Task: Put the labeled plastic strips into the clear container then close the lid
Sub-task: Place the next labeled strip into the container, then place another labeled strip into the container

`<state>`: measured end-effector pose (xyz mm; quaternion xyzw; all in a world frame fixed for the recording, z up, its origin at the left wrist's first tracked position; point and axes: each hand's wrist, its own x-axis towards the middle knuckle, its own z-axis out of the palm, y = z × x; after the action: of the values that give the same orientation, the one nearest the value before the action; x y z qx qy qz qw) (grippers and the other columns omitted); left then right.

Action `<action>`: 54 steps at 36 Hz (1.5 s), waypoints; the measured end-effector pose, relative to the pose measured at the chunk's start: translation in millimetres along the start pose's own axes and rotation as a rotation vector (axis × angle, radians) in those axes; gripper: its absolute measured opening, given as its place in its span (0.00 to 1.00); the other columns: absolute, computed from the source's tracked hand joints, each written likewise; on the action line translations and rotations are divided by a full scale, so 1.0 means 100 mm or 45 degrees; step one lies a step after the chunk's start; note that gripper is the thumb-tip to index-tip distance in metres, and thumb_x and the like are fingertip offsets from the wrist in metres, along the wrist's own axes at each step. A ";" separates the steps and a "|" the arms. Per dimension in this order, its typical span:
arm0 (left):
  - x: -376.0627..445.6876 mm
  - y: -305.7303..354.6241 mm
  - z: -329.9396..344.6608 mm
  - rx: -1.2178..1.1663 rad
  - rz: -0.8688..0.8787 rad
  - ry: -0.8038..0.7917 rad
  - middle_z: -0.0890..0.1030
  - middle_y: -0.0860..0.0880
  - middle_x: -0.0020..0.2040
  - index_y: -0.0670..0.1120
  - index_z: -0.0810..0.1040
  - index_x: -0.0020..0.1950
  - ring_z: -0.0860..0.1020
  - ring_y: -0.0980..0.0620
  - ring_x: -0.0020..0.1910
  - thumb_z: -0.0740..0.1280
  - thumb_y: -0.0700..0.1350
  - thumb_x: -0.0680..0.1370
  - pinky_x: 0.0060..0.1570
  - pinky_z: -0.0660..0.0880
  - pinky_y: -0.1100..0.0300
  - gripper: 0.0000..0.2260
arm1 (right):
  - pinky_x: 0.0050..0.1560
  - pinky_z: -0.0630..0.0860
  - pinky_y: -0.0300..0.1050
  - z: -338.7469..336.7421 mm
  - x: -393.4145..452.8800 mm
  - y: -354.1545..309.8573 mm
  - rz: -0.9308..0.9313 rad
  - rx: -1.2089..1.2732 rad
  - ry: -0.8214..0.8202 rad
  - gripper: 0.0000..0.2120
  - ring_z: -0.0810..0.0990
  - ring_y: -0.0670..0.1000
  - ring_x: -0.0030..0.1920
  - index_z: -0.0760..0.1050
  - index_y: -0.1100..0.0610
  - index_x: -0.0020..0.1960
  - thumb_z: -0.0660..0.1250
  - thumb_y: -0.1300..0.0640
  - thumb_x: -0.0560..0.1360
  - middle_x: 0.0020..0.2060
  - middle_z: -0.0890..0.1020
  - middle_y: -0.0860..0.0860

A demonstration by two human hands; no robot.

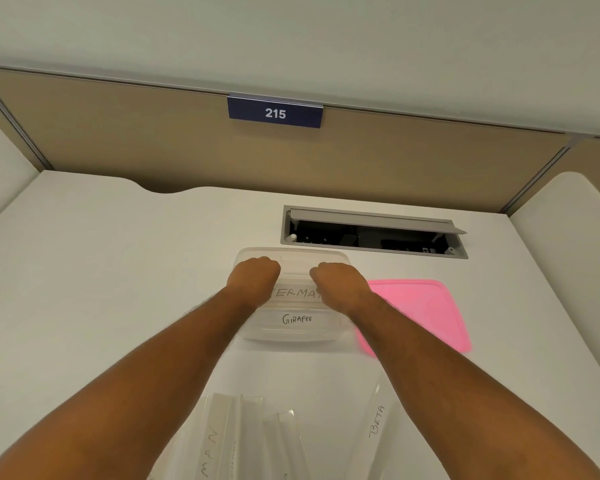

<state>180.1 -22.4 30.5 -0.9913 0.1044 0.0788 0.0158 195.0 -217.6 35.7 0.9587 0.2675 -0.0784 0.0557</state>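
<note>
Nearest the camera, several loose strips point(238, 441) lie on the worktop point(101, 271), one marked "BETA" point(376, 422). Beyond them sits the clear container point(293, 332), already holding a strip marked "GIRAFEE" point(297, 319). The pink lid point(426, 310) lies just right of it, off the container. The left hand point(253, 277) and right hand point(340, 282) are over the container with fingers curled downward, apparently lowering a strip point(295, 292); the grip itself is hidden. Recommended: lay this strip flat, parallel to the one below, before releasing.
</note>
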 end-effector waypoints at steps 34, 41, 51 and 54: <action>-1.55 1.63 0.27 -0.605 0.215 -0.024 0.80 0.49 0.61 0.47 0.76 0.65 0.77 0.48 0.60 0.65 0.59 0.79 0.59 0.73 0.56 0.21 | 0.50 0.77 0.49 0.38 -1.92 0.16 0.818 0.405 0.132 0.18 0.81 0.58 0.51 0.73 0.57 0.59 0.63 0.44 0.79 0.52 0.79 0.54; -1.65 1.84 0.39 -0.613 0.116 -0.289 0.78 0.47 0.64 0.43 0.74 0.67 0.76 0.47 0.61 0.63 0.64 0.78 0.59 0.73 0.55 0.29 | 0.49 0.76 0.47 0.51 -1.97 0.09 1.101 0.884 0.043 0.17 0.82 0.59 0.52 0.71 0.61 0.58 0.66 0.49 0.77 0.50 0.82 0.57; -1.67 1.84 0.43 -0.670 0.057 -0.381 0.78 0.47 0.61 0.44 0.75 0.65 0.77 0.48 0.57 0.65 0.68 0.73 0.53 0.75 0.55 0.32 | 0.39 0.84 0.57 0.56 -1.98 0.13 1.324 1.626 0.107 0.05 0.86 0.61 0.34 0.77 0.67 0.41 0.62 0.69 0.69 0.36 0.85 0.62; -1.64 1.80 0.42 -0.704 0.035 -0.405 0.78 0.48 0.58 0.45 0.75 0.62 0.76 0.48 0.54 0.66 0.69 0.71 0.49 0.75 0.55 0.33 | 0.34 0.84 0.50 0.50 -1.98 0.18 1.356 1.802 0.153 0.07 0.86 0.62 0.40 0.77 0.65 0.43 0.61 0.71 0.72 0.42 0.84 0.63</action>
<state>-21.9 -162.9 12.3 -0.9318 0.0885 0.2585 -0.2390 30.6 -340.3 23.4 0.7682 -0.3227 -0.1388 -0.5352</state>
